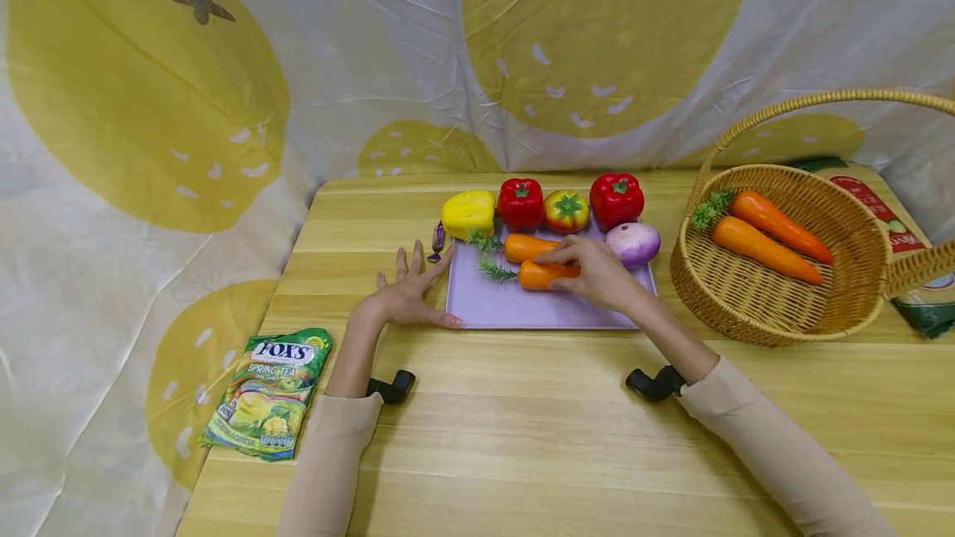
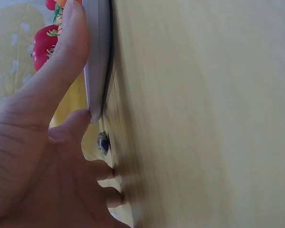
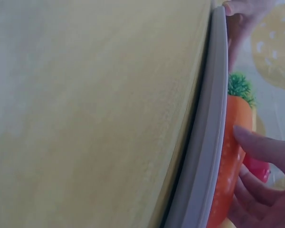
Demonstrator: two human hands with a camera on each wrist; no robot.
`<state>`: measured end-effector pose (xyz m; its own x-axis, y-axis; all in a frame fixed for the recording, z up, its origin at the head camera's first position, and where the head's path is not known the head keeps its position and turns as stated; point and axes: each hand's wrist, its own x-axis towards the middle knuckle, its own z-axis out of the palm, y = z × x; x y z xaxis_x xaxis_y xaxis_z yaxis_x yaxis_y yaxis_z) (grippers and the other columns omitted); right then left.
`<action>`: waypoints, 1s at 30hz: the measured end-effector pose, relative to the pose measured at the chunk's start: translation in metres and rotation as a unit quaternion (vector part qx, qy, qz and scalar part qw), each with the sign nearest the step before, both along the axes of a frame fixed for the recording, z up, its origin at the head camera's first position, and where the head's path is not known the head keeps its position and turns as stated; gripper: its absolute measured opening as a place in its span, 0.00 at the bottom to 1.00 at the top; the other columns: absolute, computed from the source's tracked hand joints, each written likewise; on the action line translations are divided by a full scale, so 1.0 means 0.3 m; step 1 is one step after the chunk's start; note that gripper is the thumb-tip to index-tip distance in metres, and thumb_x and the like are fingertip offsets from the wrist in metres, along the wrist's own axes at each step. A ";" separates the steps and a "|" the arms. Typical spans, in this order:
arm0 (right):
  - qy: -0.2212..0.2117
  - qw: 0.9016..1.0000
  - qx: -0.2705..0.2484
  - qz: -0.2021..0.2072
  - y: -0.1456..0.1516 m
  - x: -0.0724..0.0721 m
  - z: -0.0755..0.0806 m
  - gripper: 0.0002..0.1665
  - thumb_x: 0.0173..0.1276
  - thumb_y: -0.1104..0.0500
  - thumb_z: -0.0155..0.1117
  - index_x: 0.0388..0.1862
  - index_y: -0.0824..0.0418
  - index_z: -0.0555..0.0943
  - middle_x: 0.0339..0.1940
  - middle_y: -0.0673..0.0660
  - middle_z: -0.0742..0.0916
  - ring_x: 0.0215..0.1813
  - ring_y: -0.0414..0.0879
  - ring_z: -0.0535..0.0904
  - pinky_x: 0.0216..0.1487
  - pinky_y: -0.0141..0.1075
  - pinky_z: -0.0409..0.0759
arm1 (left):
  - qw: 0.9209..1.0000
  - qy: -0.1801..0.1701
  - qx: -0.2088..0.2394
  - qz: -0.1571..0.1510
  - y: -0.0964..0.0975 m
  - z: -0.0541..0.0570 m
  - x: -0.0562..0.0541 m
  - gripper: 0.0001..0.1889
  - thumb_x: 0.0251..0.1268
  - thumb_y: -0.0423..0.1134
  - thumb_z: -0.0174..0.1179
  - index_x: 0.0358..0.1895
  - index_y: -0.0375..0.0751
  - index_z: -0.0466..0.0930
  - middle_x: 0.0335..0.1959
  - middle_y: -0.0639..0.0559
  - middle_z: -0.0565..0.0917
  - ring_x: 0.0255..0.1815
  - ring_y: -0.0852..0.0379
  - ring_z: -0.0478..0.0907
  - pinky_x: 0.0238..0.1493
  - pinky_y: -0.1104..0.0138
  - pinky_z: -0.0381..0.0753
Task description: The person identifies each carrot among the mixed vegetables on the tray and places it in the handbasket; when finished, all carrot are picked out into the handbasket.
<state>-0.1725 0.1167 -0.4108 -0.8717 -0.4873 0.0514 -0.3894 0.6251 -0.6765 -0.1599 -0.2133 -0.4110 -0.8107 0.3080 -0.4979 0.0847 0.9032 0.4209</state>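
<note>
On the lilac tray (image 1: 485,305) lie two orange carrots with green tops. My right hand (image 1: 597,272) holds the front carrot (image 1: 535,275) between thumb and fingers. In the right wrist view, that carrot (image 3: 230,147) lies along the tray's rim, the thumb on its near side. The back carrot (image 1: 522,248) sits just behind it, partly covered by the same hand. My left hand (image 1: 403,297) is spread at the tray's left edge, thumb by the front corner. In the left wrist view, its thumb and index finger rest along the tray's side (image 2: 97,61).
Along the tray's back stand a yellow pepper (image 1: 468,214), two red peppers (image 1: 520,204) and a tomato (image 1: 566,211); a purple onion (image 1: 632,244) is at right. A wrapped candy (image 1: 437,241) lies left. A wicker basket (image 1: 697,292) holds two carrots. A candy bag (image 1: 270,396) lies front left.
</note>
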 end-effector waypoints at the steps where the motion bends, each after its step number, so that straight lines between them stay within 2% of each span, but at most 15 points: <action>1: 0.002 1.000 0.001 0.002 0.000 0.000 0.000 0.24 0.62 0.64 0.78 0.59 0.58 0.88 0.51 0.61 0.88 0.50 0.54 0.81 0.50 0.42 0.75 | 1.000 0.000 -0.001 0.000 0.001 0.002 0.000 0.66 0.54 0.68 0.73 0.85 0.67 0.30 0.82 0.36 0.15 0.81 0.31 0.10 0.72 0.23 0.22; 7: 0.013 1.000 0.015 0.019 0.004 -0.006 0.001 0.24 0.61 0.62 0.79 0.58 0.56 0.89 0.50 0.60 0.89 0.48 0.53 0.82 0.48 0.41 0.77 | 1.000 0.001 -0.003 -0.001 0.000 0.006 0.001 0.65 0.55 0.67 0.72 0.85 0.66 0.30 0.82 0.35 0.16 0.81 0.30 0.11 0.72 0.22 0.22; 16: 0.006 0.997 0.046 0.061 0.011 -0.021 -0.002 0.27 0.60 0.58 0.81 0.60 0.48 0.88 0.56 0.55 0.90 0.50 0.50 0.82 0.50 0.42 0.77 | 1.000 0.003 -0.001 0.000 0.000 0.001 0.002 0.65 0.55 0.67 0.73 0.85 0.67 0.30 0.82 0.35 0.16 0.82 0.30 0.12 0.71 0.22 0.23; 24: -0.001 0.995 0.045 0.091 0.019 -0.025 -0.001 0.28 0.62 0.58 0.79 0.62 0.48 0.87 0.61 0.56 0.89 0.59 0.51 0.84 0.58 0.48 0.80 | 1.000 0.004 0.002 -0.001 -0.004 -0.006 0.000 0.65 0.54 0.68 0.72 0.84 0.68 0.30 0.82 0.35 0.16 0.81 0.30 0.11 0.71 0.21 0.22; 30: 0.012 0.992 0.026 0.124 0.037 -0.021 0.005 0.28 0.63 0.59 0.78 0.63 0.50 0.86 0.55 0.53 0.90 0.46 0.45 0.80 0.47 0.39 0.76 | 1.000 0.006 0.001 -0.002 -0.006 -0.010 -0.004 0.66 0.54 0.69 0.72 0.84 0.68 0.29 0.82 0.35 0.16 0.81 0.30 0.11 0.71 0.22 0.23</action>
